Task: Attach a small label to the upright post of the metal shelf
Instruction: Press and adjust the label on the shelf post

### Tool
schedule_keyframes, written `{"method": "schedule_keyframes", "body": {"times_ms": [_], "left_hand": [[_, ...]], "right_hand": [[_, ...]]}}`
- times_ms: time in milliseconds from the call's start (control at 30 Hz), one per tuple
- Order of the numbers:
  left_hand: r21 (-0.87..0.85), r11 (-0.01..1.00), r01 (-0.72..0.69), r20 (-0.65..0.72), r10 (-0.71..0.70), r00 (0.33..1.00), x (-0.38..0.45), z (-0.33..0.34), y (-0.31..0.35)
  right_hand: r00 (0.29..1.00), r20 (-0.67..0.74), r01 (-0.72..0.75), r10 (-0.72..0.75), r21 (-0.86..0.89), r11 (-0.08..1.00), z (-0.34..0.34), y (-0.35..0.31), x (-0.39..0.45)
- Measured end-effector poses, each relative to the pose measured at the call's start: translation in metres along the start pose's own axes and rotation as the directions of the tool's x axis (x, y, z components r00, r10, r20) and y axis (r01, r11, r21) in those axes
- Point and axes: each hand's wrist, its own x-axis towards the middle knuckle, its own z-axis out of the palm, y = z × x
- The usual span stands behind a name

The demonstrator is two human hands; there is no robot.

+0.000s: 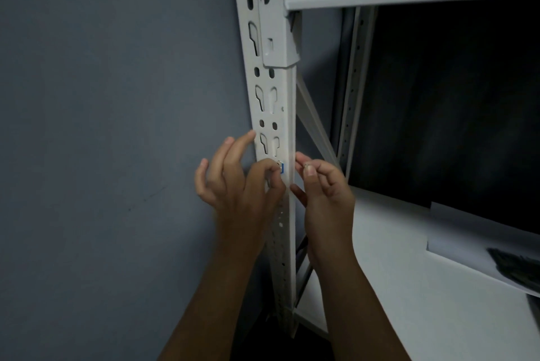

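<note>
Label (281,169), one only, small with a blue edge, sits against upright post (277,126) just beyond left hand (242,185), pinned under curled thumb and forefinger, likely to press it flat. Right hand (324,185), just across the post, fingers loosely curled, seemingly holding nothing, probably steadying. Two hands, one post, one shelf board (409,273) below right hand.

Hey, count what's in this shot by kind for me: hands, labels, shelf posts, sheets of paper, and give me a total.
Hands: 2, left hand and right hand
Labels: 1, small blue and white label on the front post
Shelf posts: 2, front post and rear post
Sheets of paper: 1, paper on the shelf
Total: 6
</note>
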Motion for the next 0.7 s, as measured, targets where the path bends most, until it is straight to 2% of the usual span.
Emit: {"method": "schedule_keyframes", "body": {"times_ms": [300,433,600,700], "left_hand": [[-0.067,0.997,0.032,0.074,-0.027,0.997,0.0021,-0.0052,0.0011],[-0.051,0.999,-0.005,0.058,0.008,0.998,0.0028,-0.0059,0.0011],[0.004,0.993,-0.116,0.004,0.116,0.993,0.0047,-0.0054,-0.0011],[0.034,0.992,-0.125,-0.026,0.126,0.992,0.0081,-0.0008,-0.0004]], "right_hand": [[1.000,-0.003,0.005,-0.005,-0.014,1.000,0.0000,0.0003,-0.0015],[1.000,-0.017,0.009,-0.010,-0.039,0.999,0.0001,0.0020,-0.0010],[1.000,-0.017,0.005,-0.005,-0.038,0.999,0.0008,0.0021,-0.0005],[1.000,-0.019,0.001,-0.002,-0.031,1.000,0.0010,0.0020,-0.0012]]}}
